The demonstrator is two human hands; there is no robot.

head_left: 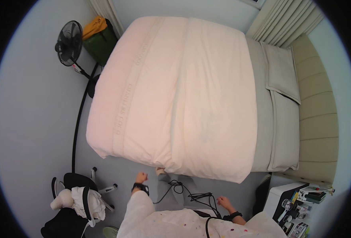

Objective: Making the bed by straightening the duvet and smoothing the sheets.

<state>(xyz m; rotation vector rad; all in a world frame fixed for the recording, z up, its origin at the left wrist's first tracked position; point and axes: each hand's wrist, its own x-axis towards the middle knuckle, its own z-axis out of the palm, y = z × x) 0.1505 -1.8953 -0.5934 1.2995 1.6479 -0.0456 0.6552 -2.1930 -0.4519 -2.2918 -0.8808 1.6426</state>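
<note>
My left hand is held low in front of me, its fingers curled into a loose fist with nothing visible in it. A black band sits on that wrist. On the other side, my right hand hangs with its fingers loosely bent and slightly apart, also holding nothing visible. A looped black cable hangs between the two hands, in front of my body. Beyond them is a bed covered by a pale pink quilt, spread mostly smooth with a long crease down its middle. Neither hand touches the quilt.
Two grey pillows lie against the beige headboard. At left are a black office chair with white cloth on it, a standing fan and a green suitcase. A cluttered white cabinet stands at right.
</note>
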